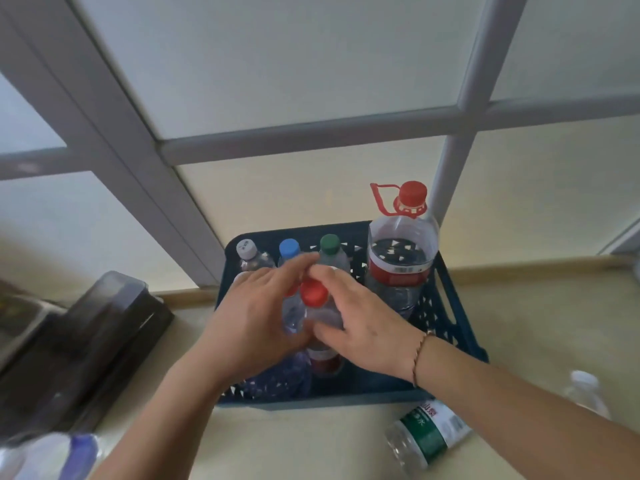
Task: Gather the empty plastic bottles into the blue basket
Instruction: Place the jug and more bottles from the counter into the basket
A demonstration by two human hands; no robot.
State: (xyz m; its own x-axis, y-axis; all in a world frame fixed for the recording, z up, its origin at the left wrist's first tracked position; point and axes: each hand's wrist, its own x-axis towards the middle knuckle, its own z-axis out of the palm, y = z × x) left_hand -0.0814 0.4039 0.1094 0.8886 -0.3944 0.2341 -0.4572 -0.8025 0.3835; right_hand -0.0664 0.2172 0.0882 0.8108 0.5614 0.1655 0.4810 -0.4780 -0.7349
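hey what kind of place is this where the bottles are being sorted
Probably an indoor office or home corner, hard to say which. A pale table stands against a frosted glass partition with grey frames, and a dark machine, maybe a printer, sits beside the blue basket.

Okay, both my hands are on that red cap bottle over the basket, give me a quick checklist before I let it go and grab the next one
1. Bottle is over the blue basket, not the table: ok, the red-capped bottle is above its inside.
2. Both hands on it: ok, left hand and right hand touch its sides.
3. Free floor space below: cannot tell, hands hide it.
4. Neighbours stand upright: ok, the large jug and the green-capped bottle are upright.
5. Bottles left outside: not ok, the green-labelled bottle lies on the table, and others sit at the frame edges.
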